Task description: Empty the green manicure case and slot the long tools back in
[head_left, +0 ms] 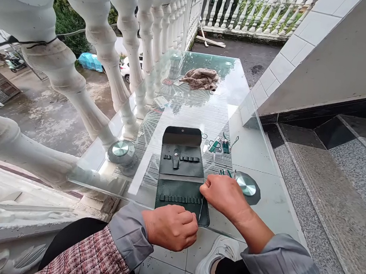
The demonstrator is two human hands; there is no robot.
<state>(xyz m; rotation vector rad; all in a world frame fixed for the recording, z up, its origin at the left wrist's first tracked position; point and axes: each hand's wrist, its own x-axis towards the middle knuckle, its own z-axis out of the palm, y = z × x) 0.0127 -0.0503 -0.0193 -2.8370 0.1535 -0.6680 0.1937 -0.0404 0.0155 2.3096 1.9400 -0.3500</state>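
Observation:
A dark green manicure case (182, 168) lies unfolded on the glass table, its rows of small elastic loops showing no tools in them. At its right side, my right hand (224, 195) is closed in a pinch on a thin metal manicure tool (201, 208), which points down over the case's near right corner. My left hand (173, 226) is curled shut over the near edge of the case; its fingertips are hidden. Beyond my right hand lie several green-handled manicure tools (220, 145) and small scissors (204, 136). More green tools (225, 173) show just past my knuckles.
The glass table (259, 162) has round metal discs on its supports, one at left (121, 149) and one at right (246, 184). A crumpled brown cloth (200, 78) lies at the far end. White balusters (98, 36) border the left, stone steps (323, 169) the right.

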